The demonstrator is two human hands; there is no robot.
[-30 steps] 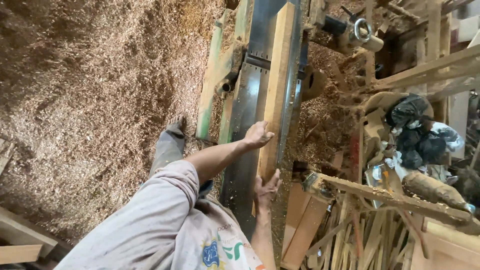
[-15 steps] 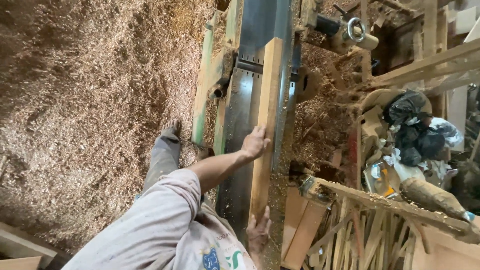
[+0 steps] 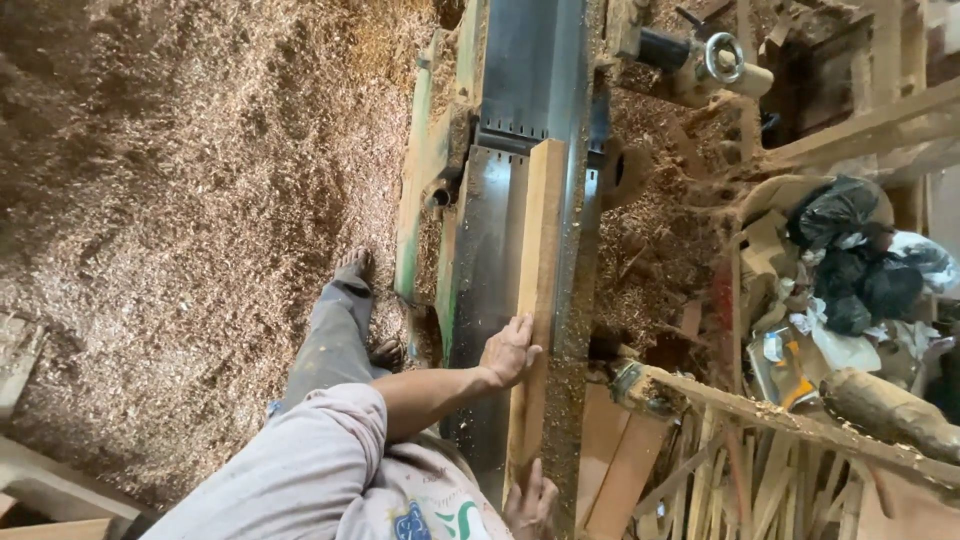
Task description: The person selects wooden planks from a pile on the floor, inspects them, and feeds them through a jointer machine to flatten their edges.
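Head view: I look straight down on a long surface planer that runs from near to far through the middle of the scene. Its steel tables are split by a slotted gap at the far end of the near table.

**Workpiece.** A long pale wooden board lies flat on the near table, lengthwise, tight against the sawdust-covered fence on its right. Its far end sits just at the gap.

**Hands.**
- The left hand lies palm down on the board's near half, fingers extended and not clenched. It presses on the board and grasps nothing.
- The right hand is at the board's near end with its fingers splayed, and the bottom edge cuts it off. I cannot tell whether it clasps the end or only bears against it.

**Step in hand.** I judge this to be the start of a feed pass, with the leading end at the cutter gap.

**What further travel calls for.**
- Keep steady downward pressure.
- Keep the board against the fence.
- Keep the fingers on top of the board, away from its edges, near the gap.

**Surroundings.** Wood shavings cover the floor on the left, where a bare foot stands beside the machine. A handwheel sits far right, black bags lie to the right, and stacked timber offcuts lie near right.
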